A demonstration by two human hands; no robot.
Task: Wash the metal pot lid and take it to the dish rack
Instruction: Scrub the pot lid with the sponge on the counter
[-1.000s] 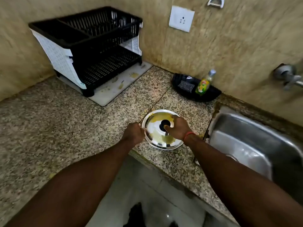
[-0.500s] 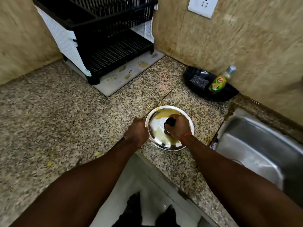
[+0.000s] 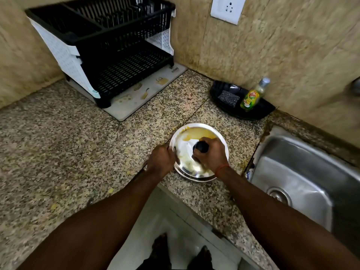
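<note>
The round metal pot lid (image 3: 190, 140) lies on the granite counter near the front edge, smeared with yellow residue. It has a black knob in its middle. My right hand (image 3: 212, 154) is closed around that knob. My left hand (image 3: 160, 161) rests at the lid's left rim, fingers curled against its edge. The black and white two-tier dish rack (image 3: 109, 49) stands in the back left corner on a white mat. The steel sink (image 3: 303, 172) is to the right of the lid.
A black tray (image 3: 259, 112) by the back wall holds a scrub pad (image 3: 228, 98) and a green dish soap bottle (image 3: 252, 96). Yellow crumbs dot the counter (image 3: 68, 152) left of the lid. A wall socket (image 3: 227, 8) sits above. My feet show on the floor below.
My right hand has closed fully around the lid's knob. The left hand stays at the rim. The camera has moved closer and tilted down.
</note>
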